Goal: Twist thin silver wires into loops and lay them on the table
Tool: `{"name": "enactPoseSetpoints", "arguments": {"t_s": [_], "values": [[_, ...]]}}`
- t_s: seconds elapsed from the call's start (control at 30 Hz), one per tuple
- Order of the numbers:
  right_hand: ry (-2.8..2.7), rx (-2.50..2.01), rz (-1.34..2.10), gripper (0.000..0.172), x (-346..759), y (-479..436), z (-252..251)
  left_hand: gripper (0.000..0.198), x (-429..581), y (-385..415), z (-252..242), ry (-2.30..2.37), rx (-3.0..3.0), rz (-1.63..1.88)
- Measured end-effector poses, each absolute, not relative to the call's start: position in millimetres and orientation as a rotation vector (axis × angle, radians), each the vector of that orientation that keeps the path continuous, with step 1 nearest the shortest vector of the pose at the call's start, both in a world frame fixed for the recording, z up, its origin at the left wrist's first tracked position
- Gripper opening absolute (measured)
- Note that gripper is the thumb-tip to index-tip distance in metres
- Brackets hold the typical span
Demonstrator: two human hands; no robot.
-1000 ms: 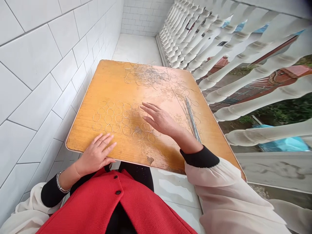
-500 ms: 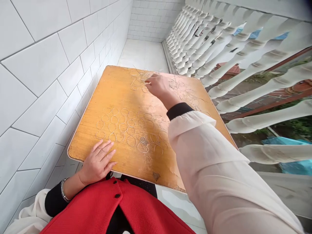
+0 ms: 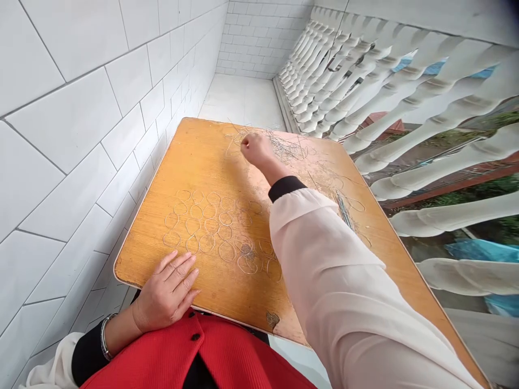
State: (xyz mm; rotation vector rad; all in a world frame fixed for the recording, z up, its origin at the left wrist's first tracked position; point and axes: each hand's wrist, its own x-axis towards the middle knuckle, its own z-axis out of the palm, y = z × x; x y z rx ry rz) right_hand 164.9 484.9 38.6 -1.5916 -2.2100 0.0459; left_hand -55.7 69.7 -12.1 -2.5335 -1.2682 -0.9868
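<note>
White tiled wall (image 3: 81, 140) on the left, white balustrade (image 3: 417, 97) on the right. One table (image 3: 194, 156) between, orange-brown wood grain, finish worn in patches.

Wire rings (image 3: 226, 218): twenty-odd, exact count not possible, some faint, sleeve (image 3: 324, 259) may cover more. Thin, pale, roundish, laid in uneven rows on the near-left and middle tabletop, many touching or nearly so. One wire pile (image 3: 286, 148) at the far edge, tangled, greyish, strands uncountable. One bundle (image 3: 344, 212) of straight grey wires on the right side, partly behind the sleeve.

Two hands. Left hand (image 3: 167, 294): palm down on the near-left table edge, fingers extended, slightly apart, nothing visibly held; one bracelet (image 3: 105, 337) on its wrist. Right hand (image 3: 257, 149): over the left part of the pile, fingers curled in; can't tell if it grips a wire.
</note>
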Motion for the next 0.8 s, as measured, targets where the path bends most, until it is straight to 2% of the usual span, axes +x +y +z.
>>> {"name": "enactPoseSetpoints", "arguments": {"t_s": [0.07, 0.17, 0.3, 0.57, 0.63, 0.7, 0.8], "values": [[-1.91, -1.522, 0.263, 0.013, 171.2, 483.5, 54.3, 0.027, -55.3, 69.8, -12.1, -1.27, -2.526, -0.993], [-1.5, -1.412, 0.496, 0.023, 174.3, 481.4, 82.3, 0.026, -55.4, 69.6, -12.9, -1.274, -2.52, -0.987], [-1.264, -1.265, 0.477, 0.033, 177.2, 474.9, 116.9, 0.026, -55.7, 69.2, -14.1, -1.295, -2.525, -0.977], [-0.856, -1.04, 0.447, 0.037, 219.8, 474.1, 172.5, 0.026, -55.0, 70.3, -11.4, -1.296, -2.534, -0.978], [-0.916, -1.071, 0.431, 0.036, 230.2, 473.4, 174.0, 0.026, -54.9, 70.4, -11.3, -1.298, -2.534, -0.968], [-1.115, -1.328, 0.408, 0.033, 235.4, 469.4, 168.0, 0.026, -54.9, 70.3, -11.9, -1.305, -2.531, -0.96], [-1.498, -1.638, 0.409, 0.018, 236.3, 460.8, 153.2, 0.025, -55.2, 70.0, -13.0, -1.317, -2.522, -0.961]]}}
